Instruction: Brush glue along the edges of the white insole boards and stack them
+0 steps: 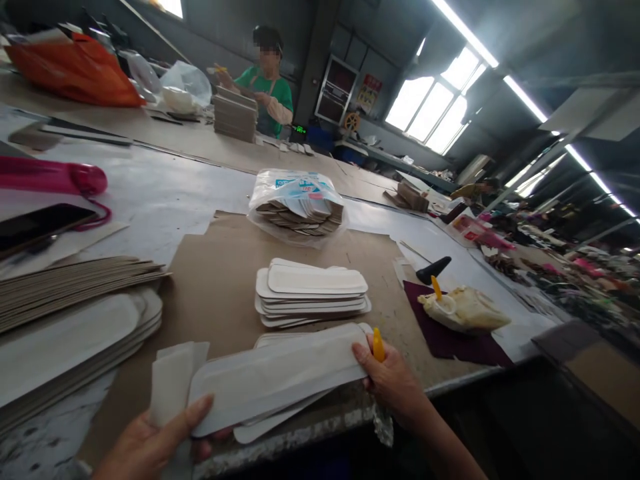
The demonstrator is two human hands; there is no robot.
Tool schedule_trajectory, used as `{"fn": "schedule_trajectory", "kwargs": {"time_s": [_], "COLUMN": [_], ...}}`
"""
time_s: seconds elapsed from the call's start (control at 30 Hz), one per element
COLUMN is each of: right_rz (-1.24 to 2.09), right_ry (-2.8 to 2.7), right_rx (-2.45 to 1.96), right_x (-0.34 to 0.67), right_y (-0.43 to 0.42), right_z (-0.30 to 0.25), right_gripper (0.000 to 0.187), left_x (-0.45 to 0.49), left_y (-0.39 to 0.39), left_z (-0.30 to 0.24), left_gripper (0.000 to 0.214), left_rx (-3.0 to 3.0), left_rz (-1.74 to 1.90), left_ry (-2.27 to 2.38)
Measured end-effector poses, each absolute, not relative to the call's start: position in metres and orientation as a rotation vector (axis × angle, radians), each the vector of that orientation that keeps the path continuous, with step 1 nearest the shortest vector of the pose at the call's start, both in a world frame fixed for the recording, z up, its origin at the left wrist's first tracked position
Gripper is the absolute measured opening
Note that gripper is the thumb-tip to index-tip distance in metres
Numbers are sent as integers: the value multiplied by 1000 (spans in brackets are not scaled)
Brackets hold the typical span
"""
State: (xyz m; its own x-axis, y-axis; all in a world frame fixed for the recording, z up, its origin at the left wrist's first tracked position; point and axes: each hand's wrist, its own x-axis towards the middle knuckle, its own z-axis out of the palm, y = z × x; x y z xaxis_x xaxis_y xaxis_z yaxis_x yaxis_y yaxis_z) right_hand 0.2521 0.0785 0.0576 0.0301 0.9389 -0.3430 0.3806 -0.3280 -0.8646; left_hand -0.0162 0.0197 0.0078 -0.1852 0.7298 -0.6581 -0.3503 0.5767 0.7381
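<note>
A long white panel with rounded ends [280, 377] is held out level between both hands, near the table's front edge. My left hand [155, 440] is closed on its left end, with the thumb on top, and also grips some short pale strips [173, 383]. My right hand [393, 383] pinches the right end and also holds a tool with a yellow tip [379, 345]; a crumpled, shiny piece [383, 427] hangs below that hand. More white panels [280, 420] lie partly hidden under the held one. Just beyond is a stack of shorter white panels [315, 280].
Tall stacks of long panels [65, 340] stand at left, near a phone [45, 227] and a pink bottle [50, 177]. A clear bag of card pieces [300, 207] sits ahead. At right, a yellowish bag [465, 310] rests on dark cloth. A co-worker [270, 87] stands across the table.
</note>
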Motion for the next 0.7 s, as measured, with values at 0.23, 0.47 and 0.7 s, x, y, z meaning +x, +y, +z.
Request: {"fn": "schedule_trajectory", "kwargs": {"time_s": [0.23, 0.47, 0.7], "right_rz": [953, 953, 1048], "right_ry": [-1438, -1381, -1324], "right_rx": [-1954, -1978, -1987], "right_x": [250, 251, 256], "right_y": [72, 69, 71], "right_z": [60, 56, 56], "right_gripper": [33, 38, 40], "left_x": [-14, -15, -19], "left_y": [20, 17, 15], "left_z": [16, 19, 22], "left_gripper": [36, 38, 36], "left_rx": [487, 594, 585], "left_rz": [1078, 1131, 1110], "left_ry": [1333, 1268, 1169]}}
